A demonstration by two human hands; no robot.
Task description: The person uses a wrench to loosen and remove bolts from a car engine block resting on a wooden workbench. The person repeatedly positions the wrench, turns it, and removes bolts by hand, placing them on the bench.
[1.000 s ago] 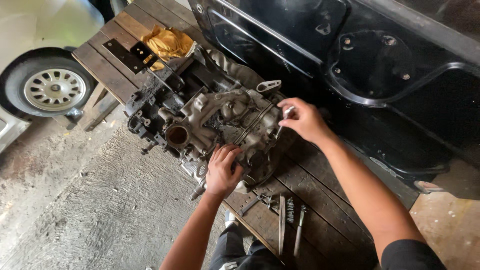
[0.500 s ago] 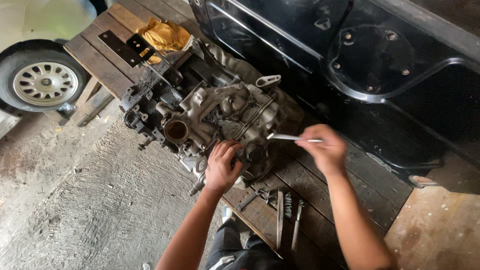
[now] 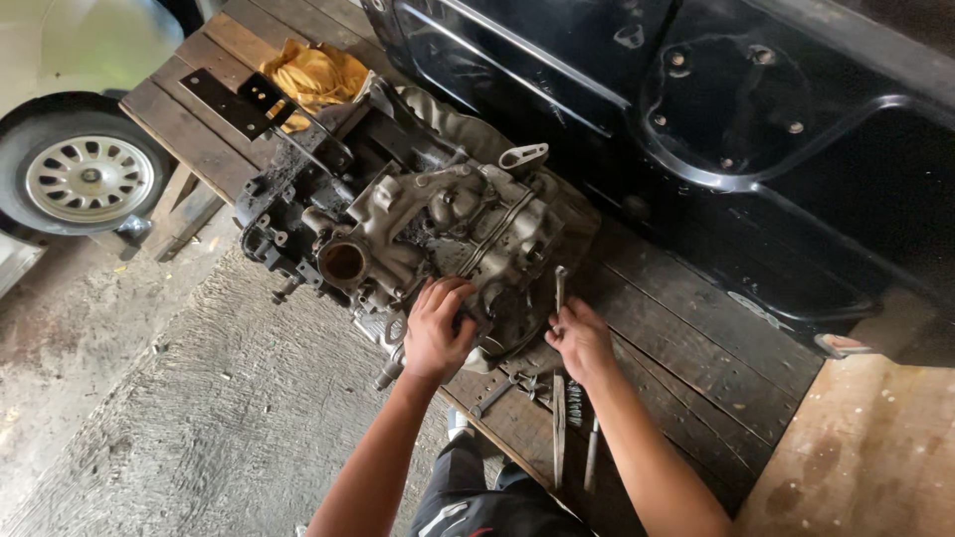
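A grimy grey engine block (image 3: 428,224) lies on a dark wooden plank platform (image 3: 686,338). My left hand (image 3: 436,330) rests flat on the block's near side, fingers spread over the casting. Just right of the block, my right hand (image 3: 579,338) holds a slim metal tool (image 3: 559,288) that points up toward the engine's near right corner.
Several loose tools (image 3: 562,418) lie on the planks by my right forearm. A yellow rag (image 3: 313,72) and a black bracket (image 3: 234,99) sit at the platform's far end. A black car body panel (image 3: 746,109) stands behind. A wheel (image 3: 85,174) is at left on the concrete floor.
My right hand came away from the engine's right side holding the slim tool, swung out, then dropped to the near right corner. My left hand stayed on the block.
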